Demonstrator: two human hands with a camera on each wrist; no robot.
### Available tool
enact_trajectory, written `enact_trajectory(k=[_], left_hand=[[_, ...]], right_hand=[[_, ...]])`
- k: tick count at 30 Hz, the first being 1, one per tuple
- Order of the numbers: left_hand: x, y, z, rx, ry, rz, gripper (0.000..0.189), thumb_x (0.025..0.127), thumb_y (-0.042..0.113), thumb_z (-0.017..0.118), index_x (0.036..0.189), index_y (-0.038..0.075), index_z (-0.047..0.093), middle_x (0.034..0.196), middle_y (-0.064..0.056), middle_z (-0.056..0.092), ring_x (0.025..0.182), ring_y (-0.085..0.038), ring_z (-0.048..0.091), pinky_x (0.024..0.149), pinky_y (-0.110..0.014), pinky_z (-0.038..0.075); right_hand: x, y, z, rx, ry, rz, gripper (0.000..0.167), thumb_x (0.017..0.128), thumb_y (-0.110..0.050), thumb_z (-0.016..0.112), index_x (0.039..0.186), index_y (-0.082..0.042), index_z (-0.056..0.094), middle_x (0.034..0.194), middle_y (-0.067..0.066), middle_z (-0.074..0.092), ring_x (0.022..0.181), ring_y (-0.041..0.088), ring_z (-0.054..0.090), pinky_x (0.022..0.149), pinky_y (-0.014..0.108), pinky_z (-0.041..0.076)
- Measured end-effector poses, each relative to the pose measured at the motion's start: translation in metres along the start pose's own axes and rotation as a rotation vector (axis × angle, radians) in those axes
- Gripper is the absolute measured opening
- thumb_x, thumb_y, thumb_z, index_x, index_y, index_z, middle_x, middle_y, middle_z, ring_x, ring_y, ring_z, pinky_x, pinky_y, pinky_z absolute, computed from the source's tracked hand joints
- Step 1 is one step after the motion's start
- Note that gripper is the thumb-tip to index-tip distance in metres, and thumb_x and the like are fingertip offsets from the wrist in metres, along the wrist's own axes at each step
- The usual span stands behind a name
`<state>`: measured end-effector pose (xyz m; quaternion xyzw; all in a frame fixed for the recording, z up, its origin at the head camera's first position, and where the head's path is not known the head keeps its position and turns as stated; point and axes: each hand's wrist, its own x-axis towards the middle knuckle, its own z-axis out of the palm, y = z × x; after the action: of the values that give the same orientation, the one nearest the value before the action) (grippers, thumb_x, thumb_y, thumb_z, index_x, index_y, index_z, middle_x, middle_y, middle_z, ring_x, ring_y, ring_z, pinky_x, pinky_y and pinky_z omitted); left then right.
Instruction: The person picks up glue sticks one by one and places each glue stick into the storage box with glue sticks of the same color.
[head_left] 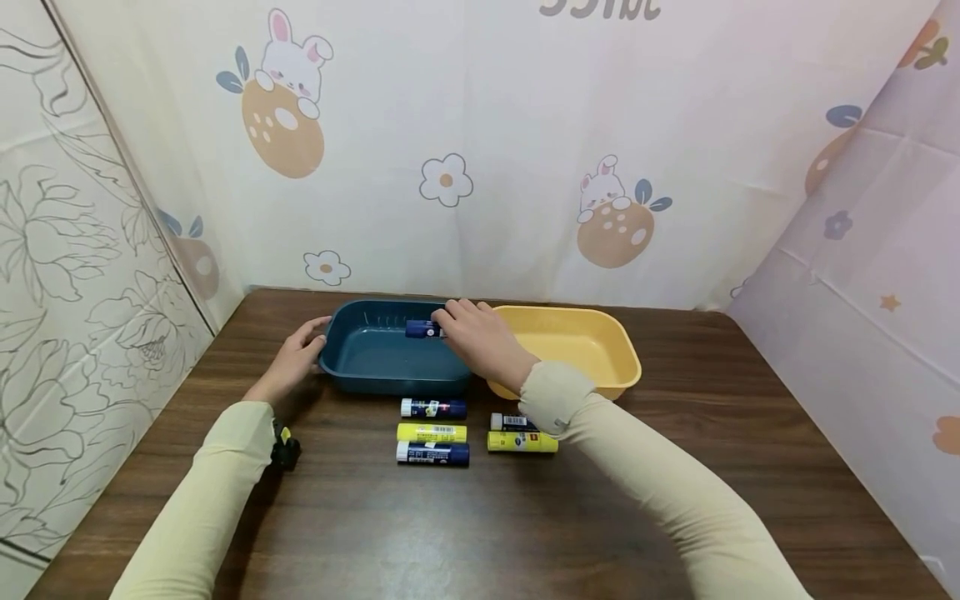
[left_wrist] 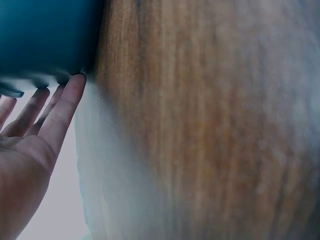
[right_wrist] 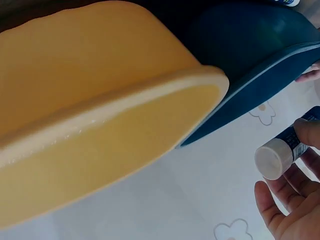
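Observation:
My right hand (head_left: 480, 337) pinches a dark blue glue stick (head_left: 424, 329) between thumb and fingers, above the right part of the teal basin (head_left: 390, 358). The right wrist view shows the white end (right_wrist: 272, 160) of that stick pointing out from the fingers. My left hand (head_left: 296, 354) touches the outer left side of the teal basin, its fingers (left_wrist: 62, 110) fairly straight against the wall. Below the basins lie two dark blue glue sticks, one upper (head_left: 435, 408) and one lower (head_left: 433, 453), with a yellow glue stick (head_left: 432, 432) between them.
A yellow basin (head_left: 585, 346) stands right against the teal one. In front of it lie another dark blue glue stick (head_left: 512, 422), partly hidden by the right sleeve, and a yellow one (head_left: 522, 442). A patterned curtain (head_left: 450, 233) hangs behind the brown table (head_left: 360, 533).

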<state>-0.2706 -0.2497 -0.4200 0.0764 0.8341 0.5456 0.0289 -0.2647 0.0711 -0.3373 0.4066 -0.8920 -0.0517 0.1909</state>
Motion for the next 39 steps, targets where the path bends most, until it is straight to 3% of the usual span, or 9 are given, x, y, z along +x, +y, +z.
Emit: enact_trajectory(k=[9,16,24,32,39], left_hand=[[0.001,-0.004,0.0,-0.008,-0.003,-0.01,0.049,0.105,0.019,0.029,0.15,0.003,0.021,0.138,-0.032,0.036,0.113,-0.044,0.048,0.083,-0.047,0.052],[0.0,-0.002,-0.001,-0.009,0.008,-0.002,0.049,0.105,0.02,0.029,0.15,0.003,0.021,0.138,-0.031,0.036,0.113,-0.044,0.048,0.083,-0.047,0.052],[-0.003,0.0,0.001,-0.02,0.003,0.005,0.049,0.105,0.018,0.03,0.15,0.002,0.021,0.134,-0.032,0.038,0.111,-0.042,0.05,0.082,-0.046,0.053],[-0.003,0.001,-0.002,-0.062,-0.008,-0.011,0.049,0.104,0.015,0.03,0.15,0.0,0.02,0.132,-0.034,0.038,0.109,-0.044,0.051,0.082,-0.048,0.052],[-0.001,-0.002,-0.002,-0.063,-0.008,0.006,0.049,0.104,0.015,0.031,0.15,0.002,0.021,0.132,-0.032,0.039,0.11,-0.043,0.051,0.082,-0.045,0.053]], right_hand=[[0.023,-0.005,0.023,0.013,-0.064,0.072,0.029,0.094,-0.019,0.063,0.121,-0.011,0.059,0.105,0.006,0.06,0.094,0.02,0.055,0.078,0.03,0.047],[0.036,-0.007,0.033,0.017,-0.191,0.162,0.031,0.095,-0.019,0.06,0.125,-0.011,0.057,0.113,0.007,0.061,0.099,0.02,0.056,0.087,0.029,0.049],[0.046,0.0,0.043,0.096,-0.234,0.291,0.028,0.094,-0.016,0.06,0.122,-0.012,0.061,0.111,0.008,0.064,0.095,0.022,0.06,0.079,0.032,0.053],[0.051,0.001,0.061,0.115,-0.288,0.324,0.027,0.095,-0.017,0.06,0.122,-0.014,0.062,0.109,0.006,0.065,0.096,0.02,0.06,0.081,0.034,0.053],[0.053,-0.006,0.063,0.094,-0.317,0.315,0.025,0.097,-0.016,0.056,0.121,-0.014,0.063,0.11,0.006,0.065,0.099,0.021,0.061,0.082,0.035,0.053]])
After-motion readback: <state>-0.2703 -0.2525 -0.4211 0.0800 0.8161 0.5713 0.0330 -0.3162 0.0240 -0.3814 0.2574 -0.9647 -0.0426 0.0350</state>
